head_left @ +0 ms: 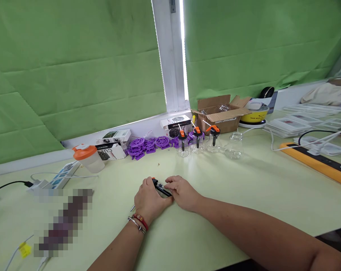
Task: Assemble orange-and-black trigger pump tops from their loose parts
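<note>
Close over the table, my left hand (148,201) wraps around a black bottle top (162,189) with a bit of orange at its far end. A thin silvery spout sticks out on the left, below that hand. My right hand (185,194) closes its fingers at the near end of the black tube; its fingertips touch the part. Much of the top is hidden by my left hand. Beyond stand three clear glass bottles (183,153) fitted with similar black-and-orange tops (214,130). To their right is a glass bottle (233,153) without such a top.
Purple plastic parts (137,145) lie between small printed boxes (113,151) along the wall. An orange-lidded shaker (88,157) leans beside a power strip (64,175) at left. At right are an open carton (224,114), a yellow bowl (254,116), stacked cards (286,124) and an orange power strip (314,162).
</note>
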`<action>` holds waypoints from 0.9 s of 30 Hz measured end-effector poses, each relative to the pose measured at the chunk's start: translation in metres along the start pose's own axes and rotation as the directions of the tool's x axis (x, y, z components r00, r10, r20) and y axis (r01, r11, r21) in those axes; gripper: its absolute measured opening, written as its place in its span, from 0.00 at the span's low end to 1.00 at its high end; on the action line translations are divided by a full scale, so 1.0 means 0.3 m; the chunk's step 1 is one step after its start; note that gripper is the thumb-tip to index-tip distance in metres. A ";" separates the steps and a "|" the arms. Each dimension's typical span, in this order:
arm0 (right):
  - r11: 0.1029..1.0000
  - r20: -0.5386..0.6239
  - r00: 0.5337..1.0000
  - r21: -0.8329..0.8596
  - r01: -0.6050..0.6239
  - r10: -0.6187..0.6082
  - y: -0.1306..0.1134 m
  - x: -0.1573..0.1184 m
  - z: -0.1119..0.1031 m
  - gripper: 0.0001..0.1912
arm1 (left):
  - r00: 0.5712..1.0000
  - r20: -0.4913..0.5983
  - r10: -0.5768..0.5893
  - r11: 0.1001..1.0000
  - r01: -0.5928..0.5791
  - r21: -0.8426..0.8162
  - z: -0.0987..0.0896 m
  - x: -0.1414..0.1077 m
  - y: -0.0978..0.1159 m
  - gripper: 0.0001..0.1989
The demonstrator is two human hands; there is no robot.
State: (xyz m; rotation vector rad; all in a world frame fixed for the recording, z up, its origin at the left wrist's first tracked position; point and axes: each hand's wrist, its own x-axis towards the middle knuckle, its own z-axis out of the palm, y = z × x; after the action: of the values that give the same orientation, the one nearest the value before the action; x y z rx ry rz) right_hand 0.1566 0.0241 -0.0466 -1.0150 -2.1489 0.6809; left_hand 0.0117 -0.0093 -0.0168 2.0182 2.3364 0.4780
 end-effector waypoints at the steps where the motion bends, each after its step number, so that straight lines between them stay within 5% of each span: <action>1: 1.000 0.004 1.000 -0.009 0.001 -0.001 0.002 0.001 -0.001 0.19 | 1.000 -0.001 -0.002 1.000 0.002 0.000 -0.001 0.000 0.000 0.33; 7: 0.994 -0.005 0.999 -0.095 0.045 -0.046 0.003 -0.008 -0.025 0.18 | 1.000 0.022 0.008 1.000 -0.008 -0.010 -0.024 0.015 -0.043 0.38; 14: 0.951 0.165 0.973 -0.238 0.199 -0.163 -0.024 -0.028 -0.026 0.18 | 0.999 0.029 -0.024 0.998 0.026 -0.066 -0.033 0.041 -0.115 0.40; 20: 0.874 0.274 0.954 -0.424 0.236 -0.125 -0.033 -0.024 -0.008 0.19 | 0.999 -0.007 -0.045 0.990 0.043 -0.134 -0.045 0.058 -0.174 0.42; 27: 0.825 0.131 0.991 -0.555 0.105 -0.038 -0.017 0.059 0.009 0.19 | 0.997 0.015 -0.077 0.996 0.078 -0.047 -0.038 0.079 -0.205 0.44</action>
State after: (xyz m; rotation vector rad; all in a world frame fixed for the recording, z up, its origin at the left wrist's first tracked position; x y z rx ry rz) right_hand 0.1436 0.0350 -0.0389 -1.2003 -2.5464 0.0486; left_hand -0.0540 0.0040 -0.0164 1.8964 2.3619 0.5106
